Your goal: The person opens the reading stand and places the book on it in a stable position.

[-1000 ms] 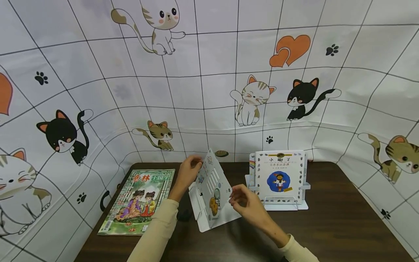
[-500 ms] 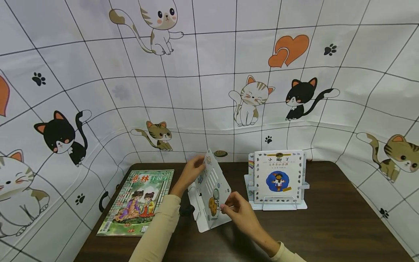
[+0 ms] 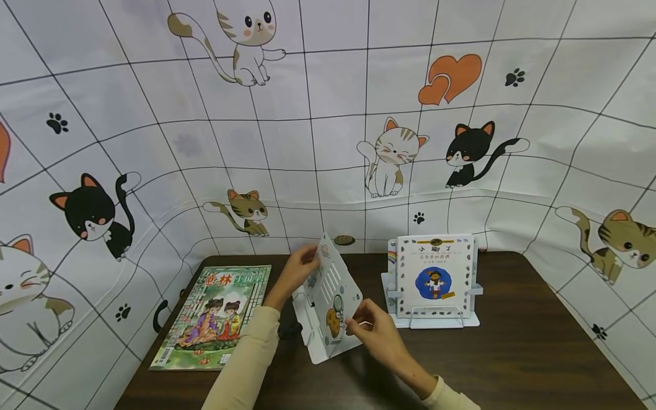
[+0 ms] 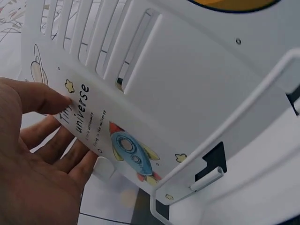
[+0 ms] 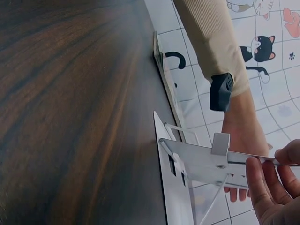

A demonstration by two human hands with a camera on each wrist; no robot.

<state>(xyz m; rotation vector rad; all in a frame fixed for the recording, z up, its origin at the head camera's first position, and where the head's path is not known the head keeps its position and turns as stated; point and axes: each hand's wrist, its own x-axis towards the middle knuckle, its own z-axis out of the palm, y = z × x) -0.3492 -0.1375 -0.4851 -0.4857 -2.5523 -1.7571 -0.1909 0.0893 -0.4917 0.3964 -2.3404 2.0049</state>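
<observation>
A white metal book stand (image 3: pixel 344 291) with slots and cartoon prints stands with its panel raised above its base plate, turned at an angle. My left hand (image 3: pixel 297 270) pinches the panel's upper left edge. In the left wrist view, the thumb of this hand (image 4: pixel 42 154) lies on the printed front beside a blue rocket (image 4: pixel 132 147), fingers behind. Lower down, my right hand (image 3: pixel 381 336) pinches the panel's right edge. The right wrist view shows thumb and fingertips of that hand (image 5: pixel 276 187) on the thin edge, with the stand's wire support (image 5: pixel 213 201) behind.
A colourful magazine (image 3: pixel 215 319) lies at the left of the dark wooden table (image 3: pixel 538 347). To the right, a second white stand (image 3: pixel 476 319) holds upright a picture book (image 3: pixel 435 256). A cat-patterned cloth (image 3: pixel 338 142) hangs behind. A black device (image 5: pixel 220 91) sits on the left wrist.
My right hand has moved left and down to the lower part of the panel's right edge and now pinches it. The left hand has shifted slightly at the upper edge.
</observation>
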